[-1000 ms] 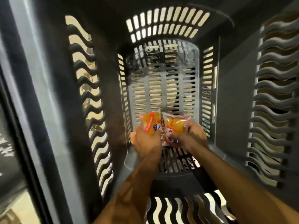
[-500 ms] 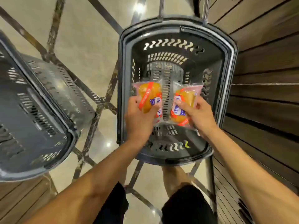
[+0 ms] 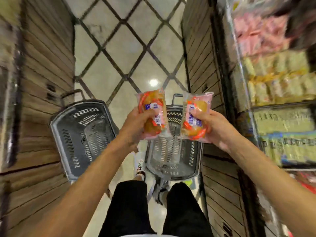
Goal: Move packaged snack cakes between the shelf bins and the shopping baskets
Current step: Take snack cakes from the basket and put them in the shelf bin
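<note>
gripping a snack cake each — left hand (image 3: pixel 135 124), right hand (image 3: pixel 217 129) — above baskets (image 3: pixel 71 134)

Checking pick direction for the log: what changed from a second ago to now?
Both hands rose out of the right basket: a second ago they were deep inside it, now they are raised above it beside the shelf bins. Unchanged: left hand grips one snack cake, right hand the other snack cake. Nothing released.
</note>
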